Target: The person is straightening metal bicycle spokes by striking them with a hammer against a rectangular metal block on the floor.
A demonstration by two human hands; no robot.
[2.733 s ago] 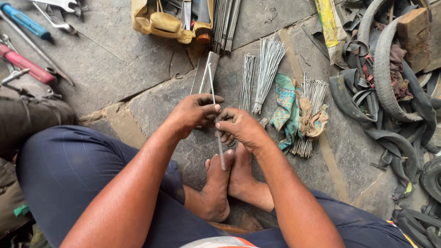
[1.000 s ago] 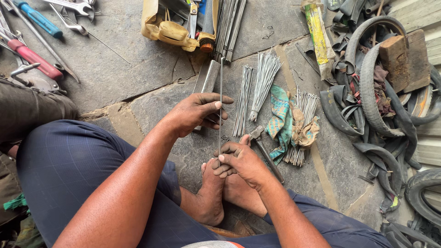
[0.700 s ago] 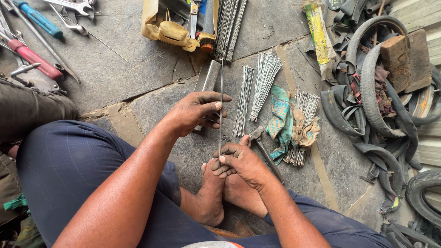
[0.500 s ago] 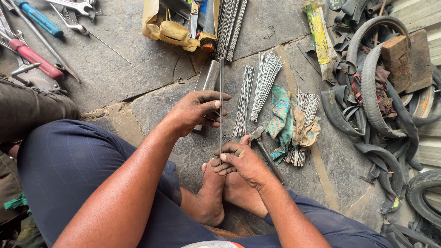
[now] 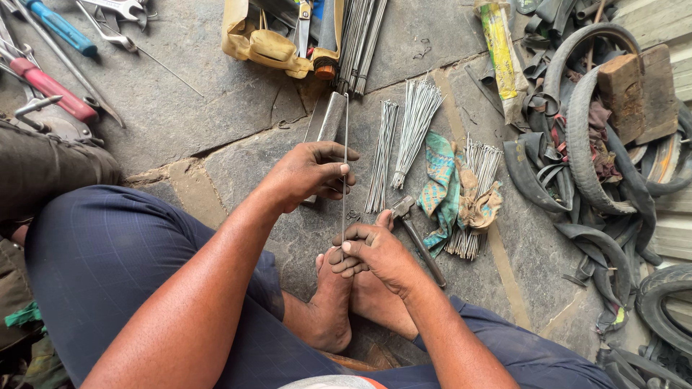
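Around: two bundles of thin metal spokes (image 5: 400,148) lie fanned on the stone floor (image 5: 209,115), just beside the hands. A small hammer (image 5: 417,234) lies right next to the right hand. A teal rag (image 5: 440,184) sits by another spoke bundle (image 5: 476,198). Old rubber tyres (image 5: 598,144) and a wooden block (image 5: 634,94) are piled far on the right. A yellow bag with tools (image 5: 270,39) is at the top, and a blue-handled screwdriver (image 5: 61,27) and a red-handled tool (image 5: 50,86) lie at the top left.

In the way: nothing covers the spoke, but a flat metal bar (image 5: 328,122) lies on the floor right under it (so the two are hard to tell apart near the top).

Thing in hand: one long, thin, grey spoke (image 5: 345,130), straight and pointing away from the person, above the bare feet (image 5: 339,295).

Left hand (image 5: 310,173): closed, with the fingers pinching the spoke near its middle.

Right hand (image 5: 378,252): closed, with the fingertips gripping the spoke at its near end, just above the toes.

Changed: a few seconds ago both hands were close together on the spoke. Now they are apart, the left one farther up and the right one lower down. In the last second almost nothing has moved.
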